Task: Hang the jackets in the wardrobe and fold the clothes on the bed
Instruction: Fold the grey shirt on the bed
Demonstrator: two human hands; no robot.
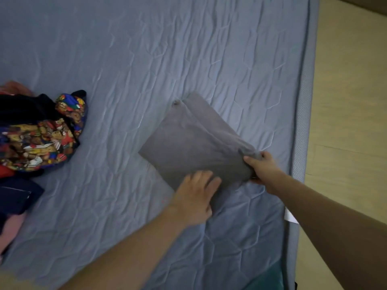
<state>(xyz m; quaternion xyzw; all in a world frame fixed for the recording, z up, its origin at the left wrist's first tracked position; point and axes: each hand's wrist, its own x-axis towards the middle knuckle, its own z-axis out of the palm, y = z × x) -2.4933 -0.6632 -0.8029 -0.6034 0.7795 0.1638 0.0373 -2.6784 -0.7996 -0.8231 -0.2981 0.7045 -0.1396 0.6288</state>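
Note:
A grey garment (188,141), folded into a flat rectangle, lies on the blue quilted bed (146,59) near its right side. My right hand (260,168) grips the garment's near right corner, fingers curled over the bunched edge. My left hand (195,195) rests flat on the garment's near edge with its fingers straight. At the left edge of the bed sits a pile of unfolded clothes (39,139), topped by a dark piece with a colourful teddy-bear print.
A dark navy item (18,197) and a pink one (12,229) lie below the pile at the far left. The bed's right edge (301,122) runs along a pale wooden floor (347,101). Something teal (270,277) shows at the bottom right.

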